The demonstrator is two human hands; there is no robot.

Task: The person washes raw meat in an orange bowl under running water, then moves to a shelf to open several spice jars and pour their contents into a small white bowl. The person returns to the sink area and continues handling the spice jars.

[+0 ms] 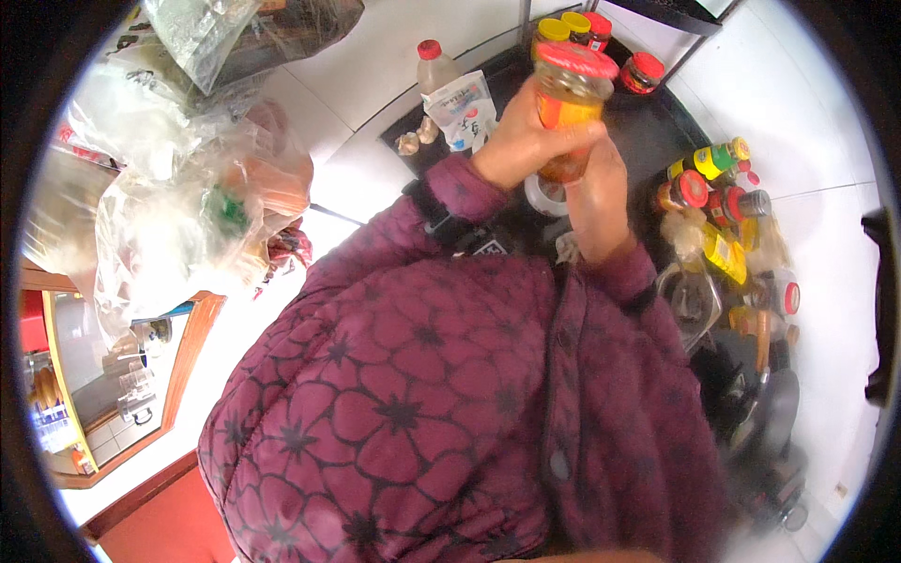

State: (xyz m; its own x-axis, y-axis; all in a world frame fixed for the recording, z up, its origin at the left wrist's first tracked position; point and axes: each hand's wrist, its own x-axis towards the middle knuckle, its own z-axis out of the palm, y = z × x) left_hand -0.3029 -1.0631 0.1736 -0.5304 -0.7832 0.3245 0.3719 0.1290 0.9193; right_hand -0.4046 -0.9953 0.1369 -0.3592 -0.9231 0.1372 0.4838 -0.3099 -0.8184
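A glass jar [574,89] with a red lid and an orange-yellow label is held up in front of me, lid upward and slightly tilted. My left hand [527,137] is wrapped round its side, the thumb lying across the label. Lower down, my right hand [601,192] grips the jar near its base; some of its fingers are hidden. Reddish-brown contents show through the glass at the bottom. Beneath the jar, a pale round object [546,196] is partly covered by my hands.
Beyond the jar, several lidded jars [642,72] stand at the counter's back corner. A white pouch [462,111], garlic bulbs [408,144] and a red-capped bottle [435,68] sit to the left. Bottles and jars [693,190] line the right wall. Plastic bags [178,206] hang at far left.
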